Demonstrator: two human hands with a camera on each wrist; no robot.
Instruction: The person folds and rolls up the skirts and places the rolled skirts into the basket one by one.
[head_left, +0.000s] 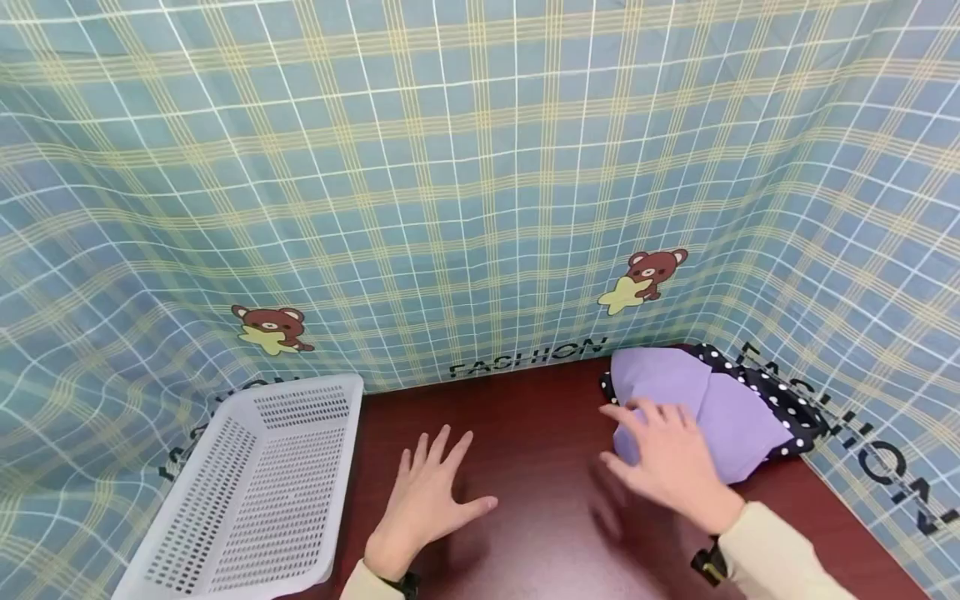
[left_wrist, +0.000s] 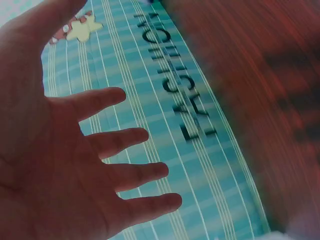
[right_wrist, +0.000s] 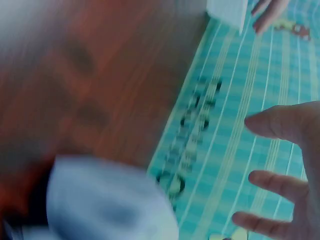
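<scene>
Both hands spread, grasping nothing: left hand (head_left: 429,492) hovering over bench (head_left: 540,508), right hand (head_left: 663,454) reaching purple cloth (head_left: 720,408). Risk: flat-fingered grab rumpling folds, dragging polka-dot fabric (head_left: 780,396) along.

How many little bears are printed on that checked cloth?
2. One bear sits on the left, above the white basket. The other bear is on the right, above the purple cloth. More may lie outside the view.

left hand (left_wrist: 55,150) spread open before checked cloth (left_wrist: 165,125) beside the dark red table (left_wrist: 260,75).
</scene>
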